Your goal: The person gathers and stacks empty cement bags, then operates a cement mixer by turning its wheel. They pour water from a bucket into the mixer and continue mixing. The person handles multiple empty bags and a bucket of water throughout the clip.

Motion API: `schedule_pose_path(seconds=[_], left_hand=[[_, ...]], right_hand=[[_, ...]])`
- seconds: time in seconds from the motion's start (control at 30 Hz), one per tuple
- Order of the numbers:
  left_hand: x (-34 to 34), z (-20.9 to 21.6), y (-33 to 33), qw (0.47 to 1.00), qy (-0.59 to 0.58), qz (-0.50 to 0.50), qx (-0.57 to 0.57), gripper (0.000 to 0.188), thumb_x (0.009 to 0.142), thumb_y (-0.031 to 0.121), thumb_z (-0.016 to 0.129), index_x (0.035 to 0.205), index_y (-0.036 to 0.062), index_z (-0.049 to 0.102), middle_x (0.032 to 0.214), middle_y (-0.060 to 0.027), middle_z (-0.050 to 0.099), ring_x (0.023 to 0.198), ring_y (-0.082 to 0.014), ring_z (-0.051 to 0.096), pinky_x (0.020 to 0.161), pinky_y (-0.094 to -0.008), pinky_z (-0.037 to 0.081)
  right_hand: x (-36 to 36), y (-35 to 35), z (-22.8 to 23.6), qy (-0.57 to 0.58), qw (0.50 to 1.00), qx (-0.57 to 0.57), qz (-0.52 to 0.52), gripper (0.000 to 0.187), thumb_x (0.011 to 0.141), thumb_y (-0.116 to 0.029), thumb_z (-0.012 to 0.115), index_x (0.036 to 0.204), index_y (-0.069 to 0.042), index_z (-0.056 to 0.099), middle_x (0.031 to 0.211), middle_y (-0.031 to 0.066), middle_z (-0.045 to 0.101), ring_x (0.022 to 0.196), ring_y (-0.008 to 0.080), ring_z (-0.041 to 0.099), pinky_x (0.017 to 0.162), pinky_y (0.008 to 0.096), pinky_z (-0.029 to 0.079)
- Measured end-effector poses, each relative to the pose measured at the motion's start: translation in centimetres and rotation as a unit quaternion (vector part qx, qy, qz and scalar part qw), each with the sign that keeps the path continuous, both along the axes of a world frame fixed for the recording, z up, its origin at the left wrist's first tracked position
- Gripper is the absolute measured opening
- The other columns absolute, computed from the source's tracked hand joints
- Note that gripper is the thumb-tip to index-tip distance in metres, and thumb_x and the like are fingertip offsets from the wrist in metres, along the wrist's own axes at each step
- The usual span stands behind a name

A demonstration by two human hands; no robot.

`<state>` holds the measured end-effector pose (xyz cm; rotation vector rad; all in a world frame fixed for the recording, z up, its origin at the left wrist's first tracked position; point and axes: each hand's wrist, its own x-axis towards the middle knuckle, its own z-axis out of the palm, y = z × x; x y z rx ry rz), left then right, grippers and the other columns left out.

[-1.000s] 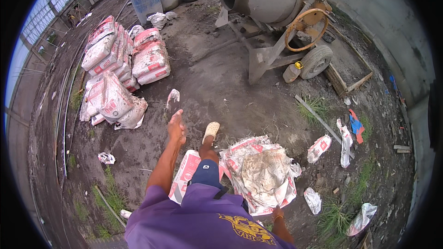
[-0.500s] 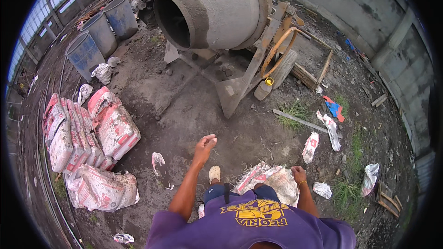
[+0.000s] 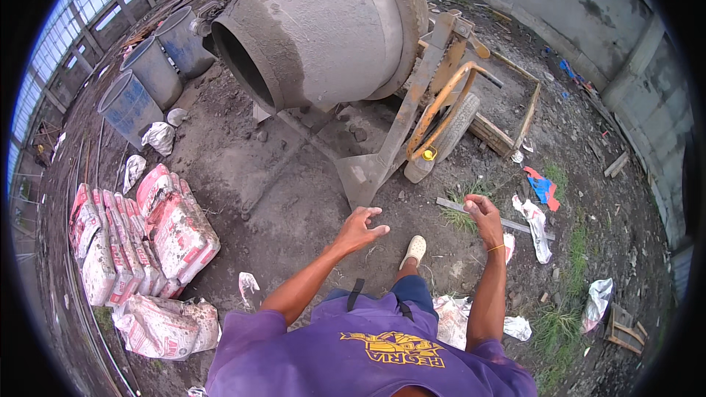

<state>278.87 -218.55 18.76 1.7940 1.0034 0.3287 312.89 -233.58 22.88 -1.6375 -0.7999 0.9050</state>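
My left hand (image 3: 360, 229) is held out in the air over the dirt, its thumb and fingers apart with nothing in them. To the right, my right hand (image 3: 485, 220) is raised above the ground near a flat metal strip (image 3: 515, 225); its fingers are loosely bent and it appears to hold nothing. Ahead of both stands a cement mixer, its grey drum (image 3: 331, 29) tilted with the mouth to the left. An orange hand wheel (image 3: 439, 106) sits on the mixer's right side, above a tyre (image 3: 459, 126). Neither hand touches the mixer.
Stacked cement bags (image 3: 180, 228) stand at the left, with a crumpled bag (image 3: 165, 326) nearer me. Blue drums (image 3: 131, 109) line the far left. A jug with a yellow cap (image 3: 418, 168) is by the tyre. Torn bags (image 3: 535, 231) litter the right. A concrete wall (image 3: 544, 11) bounds the back.
I have stepped forward, closer to the mixer. My right hand has come up and ahead from beside the torn bag. My left hand has moved right, its fingers now spread more.
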Motion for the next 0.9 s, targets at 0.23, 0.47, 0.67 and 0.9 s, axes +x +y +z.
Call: schedule_pose_path(seconds=[0.23, 0.47, 0.67, 0.9], left_hand=[[21.8, 3.3, 14.1, 0.953, -0.027, 0.166, 0.253, 0.099, 0.079, 0.049, 0.082, 0.156, 0.0042, 0.037, 0.151, -0.0210, 0.041, 0.140, -0.0389, 0.041, 0.117, -0.0471, 0.036], [30.4, 3.2, 20.4, 0.983, 0.051, 0.134, 0.115, 0.036, 0.074, 0.037, 0.081, 0.085, 0.0034, 0.073, 0.096, -0.0147, 0.068, 0.101, -0.0324, 0.062, 0.098, -0.0464, 0.043], [30.0, -1.4, 20.0, 0.931, -0.111, 0.157, 0.310, 0.025, 0.070, 0.026, 0.081, 0.079, 0.0047, 0.072, 0.086, -0.0068, 0.068, 0.102, -0.0246, 0.060, 0.097, -0.0437, 0.038], [28.4, -3.7, 20.0, 0.933, -0.162, 0.123, 0.296, 0.025, 0.068, 0.021, 0.083, 0.083, 0.0055, 0.070, 0.107, -0.0058, 0.065, 0.112, -0.0281, 0.056, 0.100, -0.0454, 0.038]], right_hand=[[19.9, 16.3, 8.6, -0.220, 0.973, 0.061, -0.021, 0.078, 0.088, -0.038, 0.083, 0.147, 0.001, 0.050, 0.142, 0.0162, 0.059, 0.133, 0.0282, 0.056, 0.112, 0.0390, 0.043], [32.2, 32.8, 9.2, -0.301, 0.909, -0.179, 0.226, 0.063, 0.086, -0.045, 0.082, 0.121, 0.003, 0.063, 0.103, 0.0183, 0.070, 0.095, 0.0263, 0.071, 0.085, 0.0410, 0.058], [33.0, 38.2, 8.9, -0.080, 0.901, -0.297, 0.307, 0.029, 0.088, -0.028, 0.077, 0.086, -0.003, 0.063, 0.061, 0.0032, 0.058, 0.047, 0.0158, 0.053, 0.048, 0.0344, 0.050], [30.3, 37.4, 8.1, -0.130, 0.920, -0.332, 0.163, 0.031, 0.087, -0.028, 0.073, 0.074, -0.011, 0.052, 0.053, -0.0012, 0.045, 0.040, 0.0124, 0.038, 0.041, 0.0316, 0.032]])
